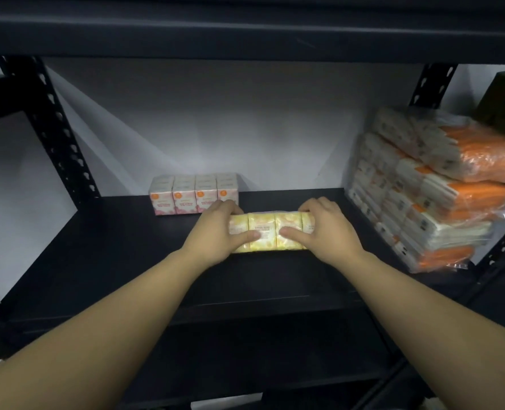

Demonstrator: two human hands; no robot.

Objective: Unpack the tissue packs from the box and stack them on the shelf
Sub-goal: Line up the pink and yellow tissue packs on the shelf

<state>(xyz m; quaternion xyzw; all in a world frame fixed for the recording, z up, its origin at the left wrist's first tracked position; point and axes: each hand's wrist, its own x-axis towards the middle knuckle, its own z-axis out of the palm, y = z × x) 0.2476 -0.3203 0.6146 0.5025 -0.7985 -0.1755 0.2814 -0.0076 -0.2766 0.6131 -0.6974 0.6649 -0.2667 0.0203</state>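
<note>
On the dark metal shelf (97, 261), a yellow plastic-wrapped row of tissue packs (267, 233) lies near the middle, held from both ends. The left hand (218, 235) closes its grip on the pack's left part, fingers over the top and thumb across the front. The right hand (325, 229) clamps the right part the same way. Just behind, touching the white back wall, stands a pink and white row of tissue packs (193, 193). At the right end sits a tilted stack of orange and white plastic-wrapped tissue bundles (434, 190).

Shelf (103, 250) bare left; orange packs (440, 190) block right.
</note>
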